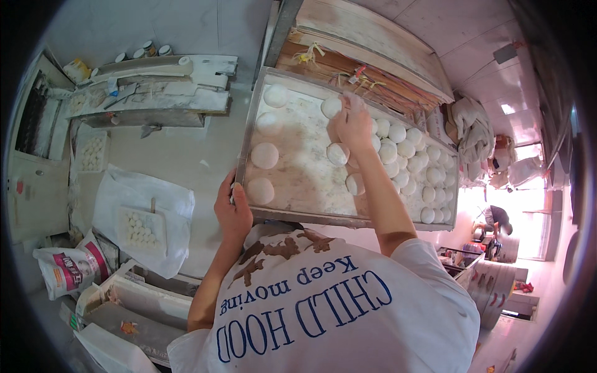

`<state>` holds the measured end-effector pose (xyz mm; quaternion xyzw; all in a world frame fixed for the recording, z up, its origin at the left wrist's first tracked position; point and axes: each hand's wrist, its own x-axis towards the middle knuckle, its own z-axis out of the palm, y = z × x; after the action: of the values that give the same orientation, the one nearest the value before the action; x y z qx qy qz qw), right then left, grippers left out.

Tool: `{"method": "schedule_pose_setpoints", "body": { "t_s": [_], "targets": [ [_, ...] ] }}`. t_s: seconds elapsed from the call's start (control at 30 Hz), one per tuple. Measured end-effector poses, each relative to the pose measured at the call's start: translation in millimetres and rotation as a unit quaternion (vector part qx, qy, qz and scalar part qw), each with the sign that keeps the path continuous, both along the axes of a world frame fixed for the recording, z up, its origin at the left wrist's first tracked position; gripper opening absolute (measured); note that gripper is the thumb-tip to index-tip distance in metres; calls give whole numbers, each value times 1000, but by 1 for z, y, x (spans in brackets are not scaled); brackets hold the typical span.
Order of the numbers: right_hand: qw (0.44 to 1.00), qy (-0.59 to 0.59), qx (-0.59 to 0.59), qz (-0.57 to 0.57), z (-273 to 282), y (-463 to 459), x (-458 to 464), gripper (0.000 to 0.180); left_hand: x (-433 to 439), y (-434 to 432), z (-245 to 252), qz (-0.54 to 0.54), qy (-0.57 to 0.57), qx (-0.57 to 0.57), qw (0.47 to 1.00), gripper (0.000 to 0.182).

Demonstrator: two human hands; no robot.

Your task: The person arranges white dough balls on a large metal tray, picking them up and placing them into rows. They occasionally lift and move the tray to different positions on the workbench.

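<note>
In front of my body is a large shallow tray (298,217) with a raised rim and a floury base. My left hand (233,212) grips its near left corner, thumb on the near side of the rim. Over the tray's middle, my right hand (353,122) reaches toward the far rim, its fingers blurred beside a round white dough ball (331,107). Whether the fingers hold dough cannot be made out. Another dough ball (337,154) sits just below that hand. Spaced dough balls (264,155) line the left end, while many more (406,148) crowd the right end.
Stacked wooden trays (368,35) stand beyond the far rim. To the left are a floury workbench (154,100), a white tray of small dough pieces (161,224) on a plastic sheet (175,198), and a printed sack (70,268). Another person (496,219) bends over at far right.
</note>
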<state>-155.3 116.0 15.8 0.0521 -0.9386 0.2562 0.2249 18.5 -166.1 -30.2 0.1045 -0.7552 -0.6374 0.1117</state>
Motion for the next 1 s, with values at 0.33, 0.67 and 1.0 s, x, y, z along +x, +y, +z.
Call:
{"method": "schedule_pose_setpoints", "body": {
  "t_s": [0.33, 0.67, 1.0],
  "targets": [
    [976, -176, 67, 107, 16, 9, 20, 50, -1, -2, -2, -4, 35, -15, 999, 43],
    [639, -427, -621, 151, 14, -8, -1, 43, 1, -2, -4, -3, 0, 9, 1000, 43],
    [954, -244, -145, 92, 13, -27, -7, 62, -1, -1, 1, -4, 10, -5, 1000, 42]
  ]
}}
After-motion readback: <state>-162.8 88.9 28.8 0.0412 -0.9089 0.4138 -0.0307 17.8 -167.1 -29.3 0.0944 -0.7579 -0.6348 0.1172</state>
